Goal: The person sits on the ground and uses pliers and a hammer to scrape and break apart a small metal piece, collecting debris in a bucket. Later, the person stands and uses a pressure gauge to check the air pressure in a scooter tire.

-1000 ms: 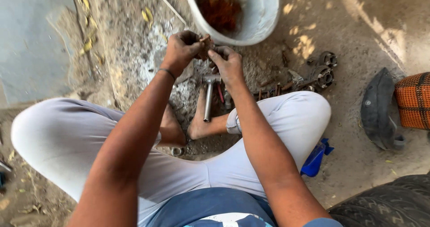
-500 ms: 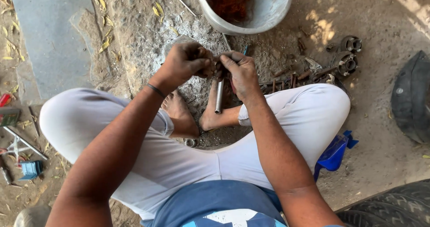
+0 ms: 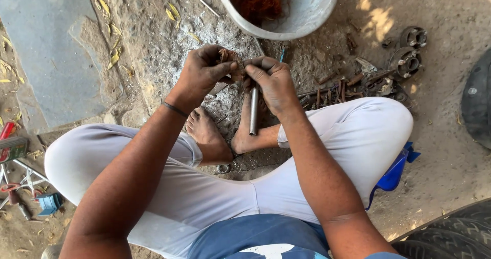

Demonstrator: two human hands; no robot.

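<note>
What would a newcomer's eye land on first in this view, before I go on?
Probably the two grimy hands meeting at centre: the left hand pinching a small rusty part against the right hand, which holds a grey metal rod hanging down over bare feet. Just above sits a pale basin of rust-red scrap, with metal parts scattered at right.

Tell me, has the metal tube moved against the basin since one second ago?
No: the metal tube still hangs from the right hand over the same foot, below the basin.

1 head-worn view, steeply downward and close over crossed legs [image 3: 286, 182] and dirt ground [image 3: 440, 151].
</note>
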